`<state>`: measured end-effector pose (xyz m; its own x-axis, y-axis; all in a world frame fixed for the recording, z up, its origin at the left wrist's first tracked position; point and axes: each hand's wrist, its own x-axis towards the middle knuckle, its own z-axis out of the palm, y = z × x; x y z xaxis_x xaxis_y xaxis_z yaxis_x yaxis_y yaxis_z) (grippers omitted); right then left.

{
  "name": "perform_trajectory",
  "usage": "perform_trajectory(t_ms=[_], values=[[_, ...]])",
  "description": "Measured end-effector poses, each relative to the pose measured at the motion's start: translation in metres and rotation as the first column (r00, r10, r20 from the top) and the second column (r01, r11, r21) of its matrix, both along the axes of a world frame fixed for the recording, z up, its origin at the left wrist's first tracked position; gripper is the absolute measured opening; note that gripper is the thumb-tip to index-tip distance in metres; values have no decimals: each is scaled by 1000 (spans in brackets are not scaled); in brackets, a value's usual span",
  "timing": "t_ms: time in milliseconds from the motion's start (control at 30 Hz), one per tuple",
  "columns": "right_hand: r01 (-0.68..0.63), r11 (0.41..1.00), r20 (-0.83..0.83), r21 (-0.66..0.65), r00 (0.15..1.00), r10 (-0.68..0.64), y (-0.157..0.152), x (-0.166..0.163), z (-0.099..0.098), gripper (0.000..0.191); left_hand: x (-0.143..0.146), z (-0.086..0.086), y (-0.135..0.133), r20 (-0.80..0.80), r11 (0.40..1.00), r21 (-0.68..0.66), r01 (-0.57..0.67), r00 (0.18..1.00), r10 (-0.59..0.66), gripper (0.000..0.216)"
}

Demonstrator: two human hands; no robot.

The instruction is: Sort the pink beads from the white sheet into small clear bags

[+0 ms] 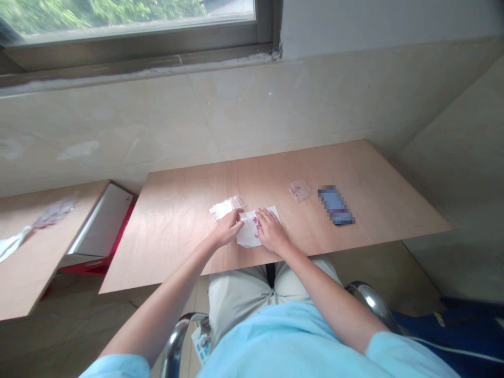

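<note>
A white sheet of paper (248,237) lies near the front edge of the table, with several small dark-pink pieces (256,227) on it. My left hand (227,229) is at the sheet's left edge, thumb and forefinger closed on what looks like a small clear plastic bag (243,217). My right hand (271,231) rests flat on the right part of the sheet, fingers stretched out beside the pieces and partly covering them. Just beyond my left hand is a pile of clear plastic bags (224,207).
A small clear bag with pinkish contents (299,190) lies further back on the wooden table (177,226). To its right is a phone (336,206), its screen blurred out. Another table (23,278) stands at left, with a white box (98,223) between. Metal chair arms (372,302) flank me.
</note>
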<state>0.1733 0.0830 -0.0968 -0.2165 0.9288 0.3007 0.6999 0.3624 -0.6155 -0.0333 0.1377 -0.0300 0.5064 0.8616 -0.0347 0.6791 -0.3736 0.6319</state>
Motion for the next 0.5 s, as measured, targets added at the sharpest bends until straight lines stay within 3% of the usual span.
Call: perform_trajectory(t_ms=[100, 200, 300, 400, 500], values=[[5, 1000, -15, 2, 1000, -5, 0, 0, -2, 62, -9, 7, 3, 174, 983, -163, -86, 978, 114, 39], [6, 1000, -22, 4, 1000, -6, 0, -1, -4, 62, -16, 19, 4, 286, 965, -251, -77, 946, 150, 20], [12, 1000, -28, 10, 1000, -12, 0, -2, -5, 60, -25, 28, 10, 365, 943, -320, -92, 906, 213, 15], [13, 1000, -18, 10, 1000, -13, 0, -1, -5, 59, -37, 32, 27, 380, 934, -319, -163, 881, 283, 16], [12, 1000, -4, 6, 1000, -12, 0, -1, -5, 59, -47, 30, 52, 309, 946, -198, -257, 899, 309, 13]])
